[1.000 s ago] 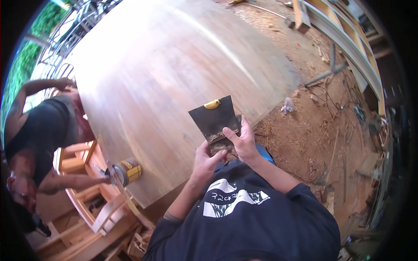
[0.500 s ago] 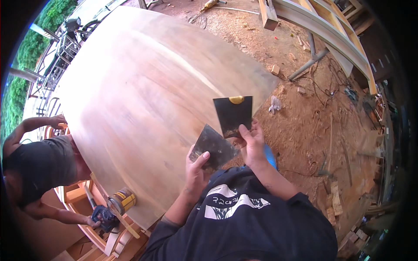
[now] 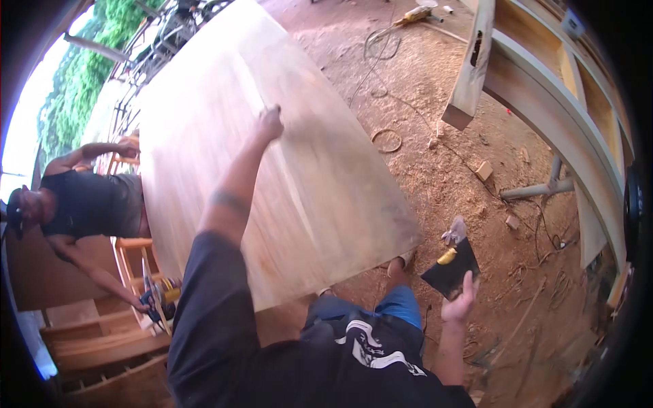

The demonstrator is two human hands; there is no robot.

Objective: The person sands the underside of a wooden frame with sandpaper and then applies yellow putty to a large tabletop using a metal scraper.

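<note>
While the left hand (image 3: 271,126) reaches across the board (image 3: 320,187), its grip impossible to tell, the right hand (image 3: 460,303) holds a black plate (image 3: 449,275) beyond the edge; tipping it could drop the yellow paste (image 3: 447,256) onto the dirt (image 3: 503,289).

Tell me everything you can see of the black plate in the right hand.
The black plate is thin, flat and four-sided; its material is unclear. A yellow, paste-like dab sits by its far edge. The right hand grips its near end, holding it up, askew, over the shavings-strewn ground right of the wooden panel.
</note>
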